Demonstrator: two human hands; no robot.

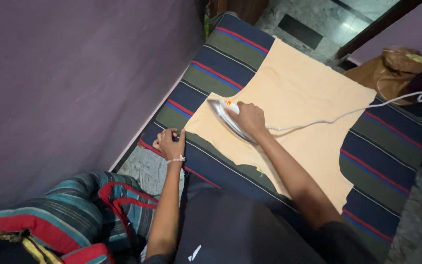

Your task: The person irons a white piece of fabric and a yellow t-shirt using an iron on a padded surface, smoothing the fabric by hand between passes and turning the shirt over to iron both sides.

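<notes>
Right hand wrapped over the handle of an electric iron, fingers closed around it. Iron: silver soleplate, white body, small orange-red light lit near the handle. It sits flat on the peach cloth, at the cloth's 9 o'clock edge. White cord trails from the iron toward 3 o'clock, across the cloth. Cloth lies spread on a striped blanket of navy, olive and red bands. Left hand, beaded bracelet at the wrist, fingers curled, pinching the cloth's corner at 7 o'clock of the iron. Brown crumpled bag at 2 o'clock, beyond the blanket, no label readable.
</notes>
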